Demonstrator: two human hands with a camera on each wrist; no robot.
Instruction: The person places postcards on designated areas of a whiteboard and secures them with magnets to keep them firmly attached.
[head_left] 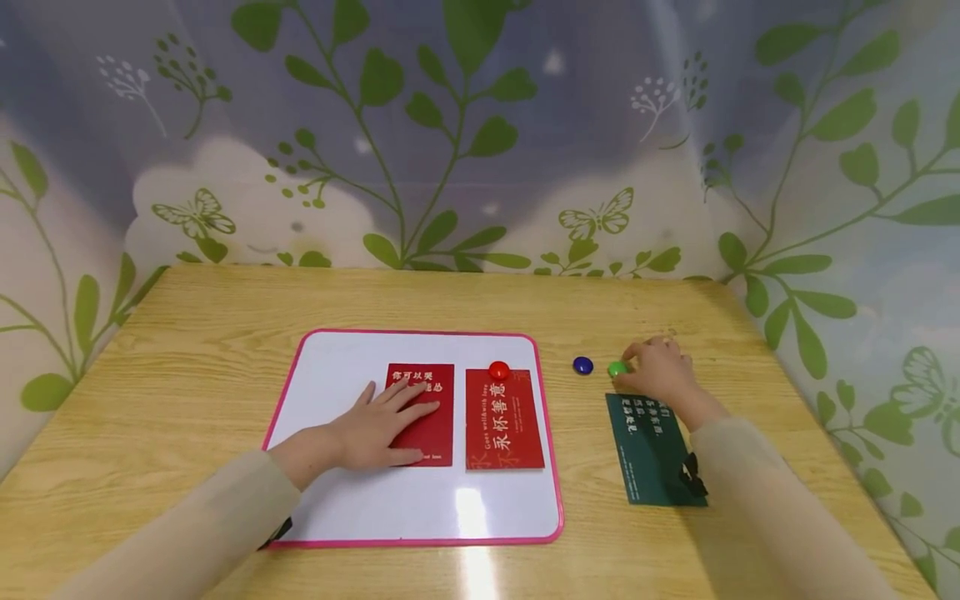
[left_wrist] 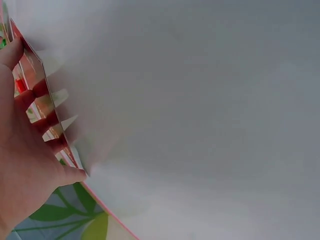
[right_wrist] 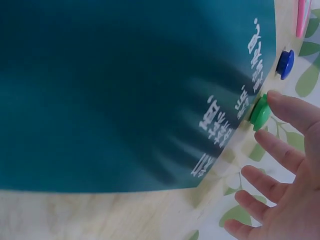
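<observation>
My left hand [head_left: 378,429] lies with fingers spread flat on a red card [head_left: 442,417], covering part of its white writing. That card is on a pink-rimmed whiteboard [head_left: 345,517]. To its right, a second red card [head_left: 517,433] bears a red round magnet [head_left: 499,370] at its upper edge. My right hand [head_left: 660,371] pinches a green round magnet [head_left: 618,368] between thumb and index finger on the table. In the right wrist view, the other fingers are spread apart beside the dark green card [right_wrist: 125,100]. A blue round magnet [head_left: 582,365] sits left of the green one.
The wooden table [head_left: 225,300] carries everything. Behind it and along the right side hangs a cloth [head_left: 555,150] printed with leaves and butterflies. The dark green card lies right of the whiteboard, partly under my right forearm.
</observation>
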